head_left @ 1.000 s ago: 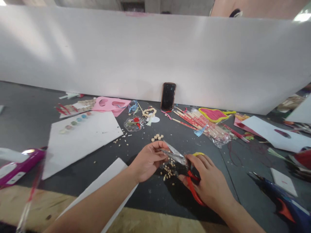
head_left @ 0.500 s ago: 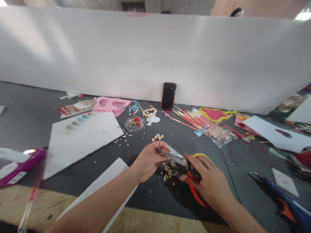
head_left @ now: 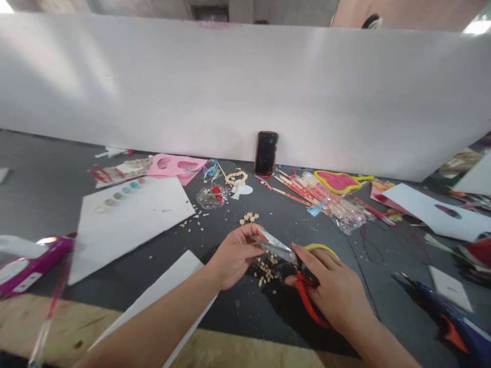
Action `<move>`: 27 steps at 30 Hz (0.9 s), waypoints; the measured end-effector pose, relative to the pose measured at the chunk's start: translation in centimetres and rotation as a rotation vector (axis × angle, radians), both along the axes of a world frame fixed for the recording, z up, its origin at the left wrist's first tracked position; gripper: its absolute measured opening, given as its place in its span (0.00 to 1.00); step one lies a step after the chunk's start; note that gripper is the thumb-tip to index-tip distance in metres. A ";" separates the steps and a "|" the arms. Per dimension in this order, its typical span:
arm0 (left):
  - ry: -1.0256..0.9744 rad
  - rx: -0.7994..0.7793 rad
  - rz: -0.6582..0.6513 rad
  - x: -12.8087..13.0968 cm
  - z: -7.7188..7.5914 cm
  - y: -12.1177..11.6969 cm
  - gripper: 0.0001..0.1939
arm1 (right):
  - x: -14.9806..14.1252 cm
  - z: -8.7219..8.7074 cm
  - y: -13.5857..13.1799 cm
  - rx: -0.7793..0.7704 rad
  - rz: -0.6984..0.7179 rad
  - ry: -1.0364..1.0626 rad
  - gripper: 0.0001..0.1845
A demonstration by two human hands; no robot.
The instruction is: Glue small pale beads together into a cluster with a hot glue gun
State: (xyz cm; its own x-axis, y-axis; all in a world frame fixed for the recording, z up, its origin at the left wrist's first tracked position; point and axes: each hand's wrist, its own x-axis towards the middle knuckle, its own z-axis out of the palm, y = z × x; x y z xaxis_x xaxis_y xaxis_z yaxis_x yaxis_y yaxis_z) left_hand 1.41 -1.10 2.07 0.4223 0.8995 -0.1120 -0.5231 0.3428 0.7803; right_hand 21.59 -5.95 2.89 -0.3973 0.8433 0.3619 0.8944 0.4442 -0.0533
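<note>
My right hand [head_left: 333, 291] grips the red handles of a pair of scissors [head_left: 276, 249] with steel blades. My left hand [head_left: 233, 256] holds the blades near their tips between its fingers, and I cannot tell if something thin lies between them. A yellow-edged piece [head_left: 320, 247] shows just behind my right fingers. Below the blades sits a heap of small cream beads [head_left: 265, 271], and a smaller heap [head_left: 249, 218] lies farther on.
A black work surface [head_left: 230, 317] carries white card sheets [head_left: 130, 225], a phone [head_left: 266, 152] leaning on a white board [head_left: 245, 92], a plastic bag of red-striped sticks [head_left: 326, 202], and glue guns at lower left [head_left: 36, 266] and lower right [head_left: 441, 312].
My right hand has shifted slightly on the handles, and more of the yellow-edged piece shows. The scissors stay in nearly the same place, and my left hand has barely moved.
</note>
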 end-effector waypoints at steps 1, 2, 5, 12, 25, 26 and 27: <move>0.003 0.007 0.006 0.0 0.0 0.0 0.08 | 0.0 0.1 0.0 0.012 0.000 -0.007 0.26; 0.004 0.012 0.013 0.0 -0.1 0.0 0.08 | 0.0 0.1 0.0 0.021 -0.003 -0.014 0.26; 0.001 -0.005 0.026 0.0 -0.2 -0.1 0.10 | 0.0 0.3 -0.2 0.030 -0.022 -0.025 0.25; 0.116 0.018 0.020 -0.4 -0.2 0.3 0.12 | 0.4 -0.1 -0.1 -0.083 -0.070 0.158 0.20; 1.150 1.059 -0.163 -1.1 -0.5 0.5 0.14 | 0.8 0.7 0.7 -0.305 -0.199 0.372 0.17; 1.162 1.068 -0.144 -1.1 -0.6 0.5 0.15 | 0.9 0.6 0.7 -0.310 -0.199 0.371 0.17; 1.183 1.075 -0.123 -1.2 -0.6 0.6 0.15 | 0.9 0.5 0.7 -0.314 -0.201 0.370 0.17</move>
